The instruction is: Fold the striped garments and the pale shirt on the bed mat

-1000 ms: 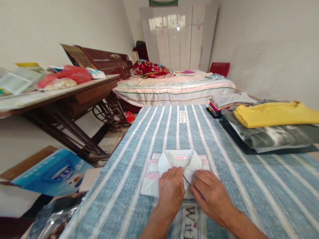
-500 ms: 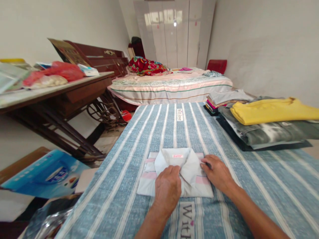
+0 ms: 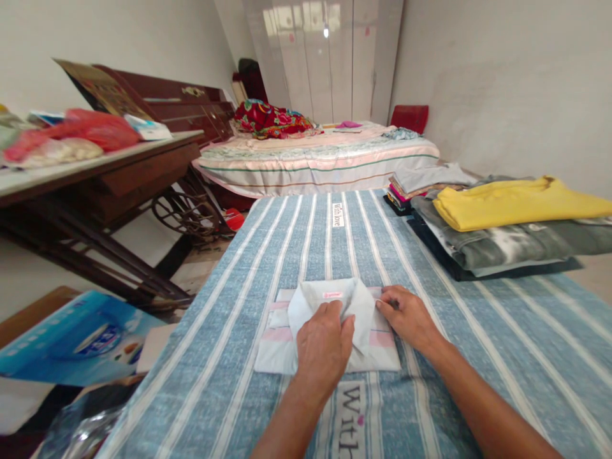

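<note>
Folded shirt point(image 3: 363, 326) lies flat on blue striped cloth point(image 3: 296, 242). Left hand point(image 3: 322, 341) rests over the shirt's middle; cannot tell whether its grip is closed. Right hand point(image 3: 412, 319) at the shirt's right edge, fingertips pinching a small dark item point(image 3: 394, 304), kind unclear. Clothes stack point(image 3: 516, 233) sits beyond the shirt, rightward.

Far end's got a tall, super shiny pale wardrobe point(image 3: 329, 70), and this side of it there's a bed point(image 3: 268, 153) with a pinkish striped sheet point(image 3: 335, 169). A bright red floral blanket point(image 3: 272, 121) is just bunched up on its left half, plus some little magenta thing point(image 3: 348, 125) farther right. Far right, a red chair-looking thing point(image 3: 410, 118). Over left, a dark wooden desk point(image 3: 157, 156) has a red plastic bag point(image 3: 95, 129) on top, spoked wheel point(image 3: 167, 215) underneath. Near left: big blue box point(image 3: 71, 344), kinda tilted.
</note>
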{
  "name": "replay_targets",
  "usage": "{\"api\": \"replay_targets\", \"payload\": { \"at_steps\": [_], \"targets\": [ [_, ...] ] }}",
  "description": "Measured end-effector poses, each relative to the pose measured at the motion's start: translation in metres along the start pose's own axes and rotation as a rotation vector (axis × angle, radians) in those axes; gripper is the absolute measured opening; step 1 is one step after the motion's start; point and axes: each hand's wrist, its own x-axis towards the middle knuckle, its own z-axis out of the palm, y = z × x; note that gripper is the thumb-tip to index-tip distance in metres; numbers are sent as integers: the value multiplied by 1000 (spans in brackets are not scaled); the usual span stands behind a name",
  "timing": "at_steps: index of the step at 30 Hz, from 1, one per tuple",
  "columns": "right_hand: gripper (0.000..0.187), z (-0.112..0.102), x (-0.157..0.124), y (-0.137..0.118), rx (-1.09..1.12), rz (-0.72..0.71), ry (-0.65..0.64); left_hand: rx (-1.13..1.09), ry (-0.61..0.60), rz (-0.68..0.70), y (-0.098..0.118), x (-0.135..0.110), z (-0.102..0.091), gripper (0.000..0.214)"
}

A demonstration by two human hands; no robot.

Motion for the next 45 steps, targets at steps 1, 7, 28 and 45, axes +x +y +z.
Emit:
{"api": "replay_targets", "payload": {
  "at_steps": [1, 7, 28, 45],
  "targets": [
    [16, 0, -1, -2, -17, -9, 25, 17, -35, 5, 2, 2, 0, 21],
    [13, -1, -8, -14, -148, -52, 121, -47, -64, -8, -3, 6, 6, 15],
    [25, -5, 3, -3, 488, 414, -117, -240, -61, 51, -11, 5, 10, 10],
    [11, -12, 2, -12, 564, 490, -227, -255, -20, 73, -16, 3, 18, 9]
  ]
}}
